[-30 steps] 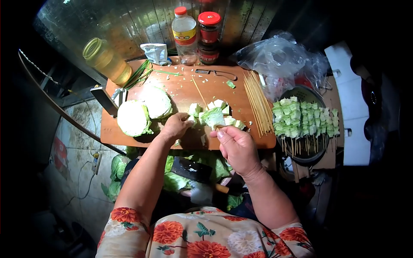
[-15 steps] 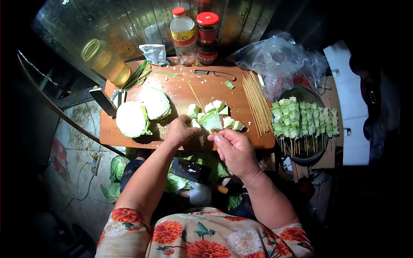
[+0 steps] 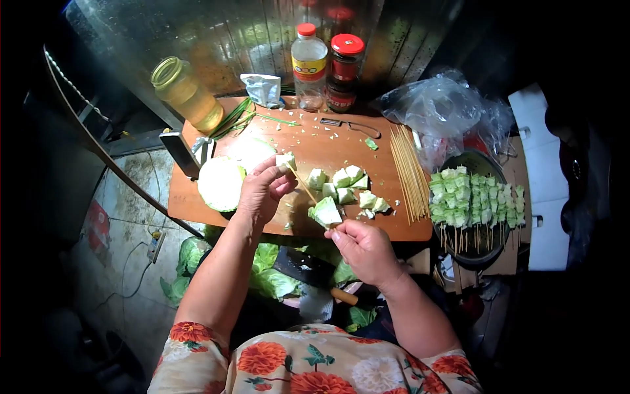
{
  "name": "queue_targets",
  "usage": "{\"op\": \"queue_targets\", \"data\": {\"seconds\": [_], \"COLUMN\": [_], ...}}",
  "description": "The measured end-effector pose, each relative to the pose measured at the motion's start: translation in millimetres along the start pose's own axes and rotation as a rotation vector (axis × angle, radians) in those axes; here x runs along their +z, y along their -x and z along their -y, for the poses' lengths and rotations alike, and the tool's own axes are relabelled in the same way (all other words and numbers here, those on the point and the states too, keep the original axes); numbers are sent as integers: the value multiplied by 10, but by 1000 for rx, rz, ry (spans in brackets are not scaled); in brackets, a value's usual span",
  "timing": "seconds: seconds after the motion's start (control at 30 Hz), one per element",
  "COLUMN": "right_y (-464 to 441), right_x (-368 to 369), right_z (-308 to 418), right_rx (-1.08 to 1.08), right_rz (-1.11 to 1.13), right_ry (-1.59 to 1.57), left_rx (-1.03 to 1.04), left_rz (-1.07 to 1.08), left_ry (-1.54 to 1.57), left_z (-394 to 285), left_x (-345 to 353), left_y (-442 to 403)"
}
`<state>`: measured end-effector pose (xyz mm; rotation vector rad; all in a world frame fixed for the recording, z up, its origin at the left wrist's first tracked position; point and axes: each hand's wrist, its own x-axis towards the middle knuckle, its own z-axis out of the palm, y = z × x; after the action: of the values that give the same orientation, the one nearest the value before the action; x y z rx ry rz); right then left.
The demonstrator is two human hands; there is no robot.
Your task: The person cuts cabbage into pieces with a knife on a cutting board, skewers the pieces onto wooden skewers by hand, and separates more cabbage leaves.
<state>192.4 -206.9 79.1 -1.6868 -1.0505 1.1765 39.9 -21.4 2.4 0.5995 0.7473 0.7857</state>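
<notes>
My right hand is closed on the lower end of a bamboo skewer, which slants up to the left. A cut piece of cabbage is threaded on the skewer just above those fingers. At the skewer's upper tip, my left hand pinches another cabbage piece; whether the tip has gone into it I cannot tell. Several loose cabbage chunks lie on the wooden board just beyond the hands. To the left are cut cabbage halves, brightly lit.
Bare skewers lie along the right of the wooden board. Beyond them, finished cabbage skewers rest on a dark basin. A peeler, an oil jar and a bottle stand or lie at the back. A cleaver lies below.
My left hand has come up from the board with a cabbage piece, to the skewer's tip. My right hand still holds the skewer. The whole view has shifted slightly.
</notes>
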Motion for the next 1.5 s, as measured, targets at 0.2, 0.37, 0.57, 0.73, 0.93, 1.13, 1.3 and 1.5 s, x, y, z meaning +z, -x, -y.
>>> {"op": "queue_targets", "data": {"seconds": [0.2,0.37,0.57,0.73,0.93,1.13,1.3,1.5], "right_y": [-8,-17,-20,-9,-2,8,14,26], "right_x": [61,88,102,112,105,93,102,166], "right_z": [24,28,24,8,21,43,36,-49], "right_rx": [-21,-15,-16,-39,-24,-29,-23,-73], "right_rz": [19,33,48,37,41,40,38,21], "right_ry": [42,68,91,91,97,133,95,45], "left_rx": [25,74,88,91,88,99,101,130], "left_rz": [-32,29,-134,-211,-233,-240,-251,-250], "left_ry": [64,112,111,132,187,193,177,95], "left_z": [-89,-171,-175,-146,-112,-110,-143,-124], "left_x": [-44,-57,13,46,95,96,156,117], "left_y": [35,75,95,94,115,106,145,132]}}
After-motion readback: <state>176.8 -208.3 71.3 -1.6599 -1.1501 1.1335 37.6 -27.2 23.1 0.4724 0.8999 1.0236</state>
